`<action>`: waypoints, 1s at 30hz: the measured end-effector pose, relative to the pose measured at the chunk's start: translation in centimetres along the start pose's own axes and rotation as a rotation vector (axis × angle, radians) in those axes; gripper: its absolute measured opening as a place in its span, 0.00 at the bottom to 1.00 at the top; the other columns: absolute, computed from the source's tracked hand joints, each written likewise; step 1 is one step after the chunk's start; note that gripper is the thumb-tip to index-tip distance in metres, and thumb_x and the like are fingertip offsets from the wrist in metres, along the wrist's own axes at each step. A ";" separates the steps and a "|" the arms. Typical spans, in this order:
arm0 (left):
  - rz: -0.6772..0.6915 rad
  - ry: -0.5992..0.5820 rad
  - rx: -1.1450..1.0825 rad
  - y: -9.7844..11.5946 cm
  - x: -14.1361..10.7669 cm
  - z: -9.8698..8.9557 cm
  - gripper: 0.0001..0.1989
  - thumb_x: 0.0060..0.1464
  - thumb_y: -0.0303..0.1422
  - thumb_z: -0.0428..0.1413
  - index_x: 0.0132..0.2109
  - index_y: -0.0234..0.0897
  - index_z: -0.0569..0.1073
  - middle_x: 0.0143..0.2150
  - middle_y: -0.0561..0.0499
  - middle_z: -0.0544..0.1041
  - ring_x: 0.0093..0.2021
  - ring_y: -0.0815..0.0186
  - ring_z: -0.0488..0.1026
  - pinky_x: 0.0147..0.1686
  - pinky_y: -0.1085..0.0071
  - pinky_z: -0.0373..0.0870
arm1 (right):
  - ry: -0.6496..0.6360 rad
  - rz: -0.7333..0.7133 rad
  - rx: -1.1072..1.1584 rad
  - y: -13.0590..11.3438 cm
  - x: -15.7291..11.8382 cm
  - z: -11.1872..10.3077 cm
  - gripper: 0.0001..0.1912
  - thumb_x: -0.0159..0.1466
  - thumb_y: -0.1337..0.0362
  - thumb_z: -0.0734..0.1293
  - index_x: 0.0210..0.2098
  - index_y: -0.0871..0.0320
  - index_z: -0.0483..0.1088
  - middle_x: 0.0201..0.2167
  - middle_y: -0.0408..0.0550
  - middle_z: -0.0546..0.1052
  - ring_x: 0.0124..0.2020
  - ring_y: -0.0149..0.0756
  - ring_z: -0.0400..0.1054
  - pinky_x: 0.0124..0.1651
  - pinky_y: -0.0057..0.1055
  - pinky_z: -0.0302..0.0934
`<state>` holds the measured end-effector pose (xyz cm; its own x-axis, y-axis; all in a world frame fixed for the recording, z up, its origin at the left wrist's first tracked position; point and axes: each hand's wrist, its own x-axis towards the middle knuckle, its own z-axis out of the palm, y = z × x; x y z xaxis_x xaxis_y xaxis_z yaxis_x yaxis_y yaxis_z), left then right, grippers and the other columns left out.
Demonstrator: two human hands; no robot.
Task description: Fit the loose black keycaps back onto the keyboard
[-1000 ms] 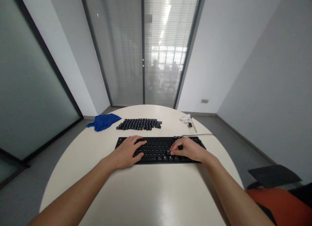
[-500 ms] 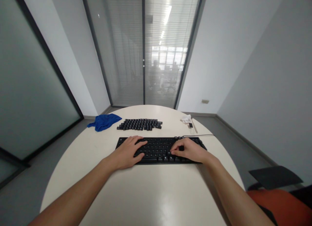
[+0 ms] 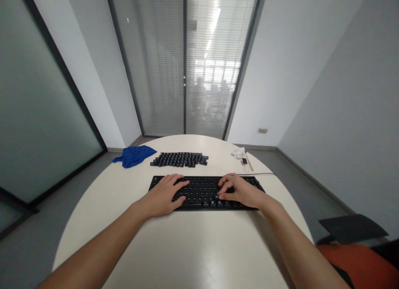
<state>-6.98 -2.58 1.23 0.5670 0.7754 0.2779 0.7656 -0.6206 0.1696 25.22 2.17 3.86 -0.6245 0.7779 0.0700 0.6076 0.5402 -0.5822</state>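
Observation:
A black keyboard [image 3: 202, 185] lies on the table with many of its key positions bare. Along its lower right, several keycaps [image 3: 212, 203] are seated. My left hand [image 3: 163, 195] rests spread over the keyboard's left end, fingers apart and holding nothing. Over the right part, my right hand [image 3: 238, 191] has thumb and index fingertips drawn together at a small dark keycap. Its middle finger reaches forward, and the palm covers the keys beneath. Behind the keyboard, loose black keycaps [image 3: 179, 159] stand in packed rows.
A blue cloth [image 3: 134, 156] lies at the table's back left. At the back right are a white crumpled tissue [image 3: 238, 153], a small black item [image 3: 244, 160] and a pale stick [image 3: 249, 161]. A cable [image 3: 262, 173] runs right. An orange chair [image 3: 358, 260] stands beside the round table [image 3: 187, 247].
My right hand's upper fingers have uncurled a little and spread forward, while the thumb and index tips stay at the same spot. My left hand has not moved.

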 end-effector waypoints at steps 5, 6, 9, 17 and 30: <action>-0.005 -0.018 0.015 0.0 -0.1 0.0 0.24 0.64 0.39 0.51 0.65 0.43 0.64 0.65 0.44 0.64 0.63 0.53 0.62 0.65 0.52 0.58 | -0.019 0.049 -0.018 0.1 0.0 -0.1 0.07 0.59 0.55 0.74 0.35 0.48 0.83 0.50 0.50 0.75 0.58 0.49 0.62 0.64 0.45 0.50; -0.007 -0.022 0.017 0.0 -0.1 0.0 0.24 0.64 0.40 0.51 0.65 0.43 0.64 0.65 0.44 0.64 0.64 0.53 0.62 0.65 0.52 0.58 | -0.020 0.059 -0.024 0.2 0.0 -0.1 0.07 0.59 0.56 0.74 0.35 0.48 0.83 0.51 0.49 0.74 0.58 0.49 0.61 0.65 0.45 0.50; -0.008 -0.025 0.013 0.0 0.0 0.0 0.24 0.64 0.40 0.51 0.65 0.43 0.64 0.65 0.44 0.64 0.64 0.53 0.62 0.65 0.51 0.58 | -0.025 0.091 -0.042 0.2 -0.1 -0.1 0.06 0.57 0.58 0.75 0.34 0.48 0.82 0.53 0.49 0.73 0.60 0.51 0.60 0.65 0.47 0.49; -0.006 -0.024 -0.010 -0.1 0.0 0.0 0.25 0.64 0.41 0.50 0.66 0.44 0.64 0.66 0.44 0.63 0.65 0.52 0.61 0.66 0.51 0.56 | -0.004 0.061 -0.038 0.6 -0.2 0.1 0.04 0.57 0.58 0.75 0.33 0.48 0.82 0.50 0.48 0.76 0.59 0.51 0.60 0.65 0.49 0.49; -0.111 -0.141 0.004 -0.4 -0.3 0.7 0.33 0.67 0.51 0.44 0.72 0.41 0.53 0.75 0.42 0.48 0.74 0.49 0.43 0.70 0.47 0.41 | 0.056 -0.070 -0.078 1.1 -0.7 0.4 0.09 0.62 0.52 0.72 0.35 0.48 0.82 0.54 0.50 0.73 0.59 0.50 0.60 0.65 0.51 0.49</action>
<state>-7.20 -2.45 0.38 0.5157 0.8481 0.1219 0.8270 -0.5299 0.1880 26.12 2.10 2.89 -0.6397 0.7530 0.1544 0.6014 0.6154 -0.5096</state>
